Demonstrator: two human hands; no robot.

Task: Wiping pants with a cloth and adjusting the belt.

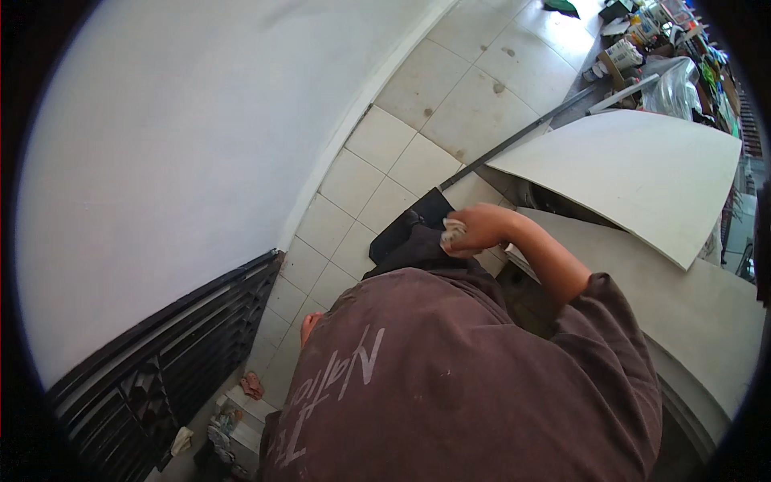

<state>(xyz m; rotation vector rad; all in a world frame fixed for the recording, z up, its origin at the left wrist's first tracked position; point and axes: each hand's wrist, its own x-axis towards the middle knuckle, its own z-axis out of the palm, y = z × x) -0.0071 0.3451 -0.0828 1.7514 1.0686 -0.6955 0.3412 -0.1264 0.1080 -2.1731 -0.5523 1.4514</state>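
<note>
My right hand (480,228) is closed around a crumpled, light-coloured piece of cloth or paper (452,234), held in front of my dark trousers. Close below it, a black flat panel (409,226) lies on the floor by my foot. Only a small part of my left hand (309,326) shows past the edge of my brown shirt, low on the left side. My shirt hides the rest of it, so its fingers cannot be made out.
A white wall (185,136) and a black slatted metal gate (177,361) stand on the left. Large pale boards (634,177) lean on the right. A dark bar (522,132) crosses the tiled floor (401,161). Clutter (658,48) is heaped at the far right; a pinkish rag (252,385) lies lower left.
</note>
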